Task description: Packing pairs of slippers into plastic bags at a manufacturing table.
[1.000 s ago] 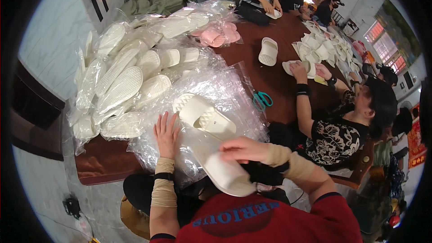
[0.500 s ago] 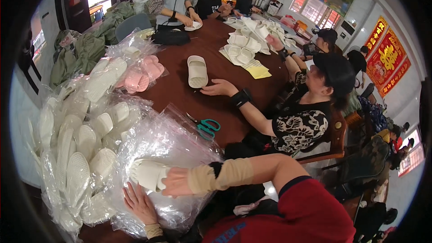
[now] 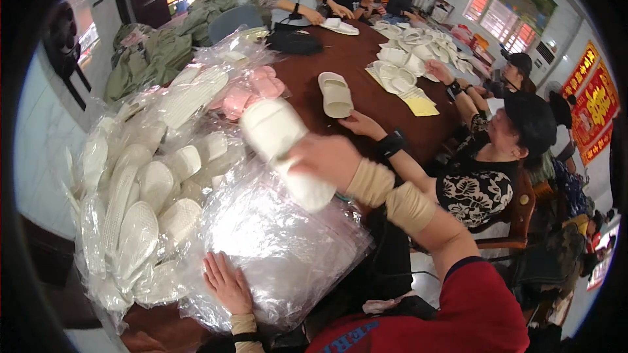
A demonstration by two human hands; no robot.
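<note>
My right hand point(image 3: 327, 159) holds a pair of white slippers point(image 3: 282, 146) lifted above the table, blurred by motion. My left hand point(image 3: 226, 281) lies flat, fingers apart, on a stack of clear plastic bags point(image 3: 281, 248) at the near table edge. To the left lies a heap of bagged white slippers point(image 3: 144, 189), with bagged pink slippers point(image 3: 248, 90) behind it.
A brown table point(image 3: 366, 59) runs away from me. A single white slipper point(image 3: 335, 93) lies mid-table near a seated person's hand point(image 3: 356, 123). More white slippers point(image 3: 405, 59) and yellow paper point(image 3: 420, 106) lie farther along, with several people seated around. Green cloth point(image 3: 163, 52) is piled far left.
My right hand has lifted the white slippers up off the plastic bags and toward the middle of the table. My left hand has stayed on the bags. My head has turned.
</note>
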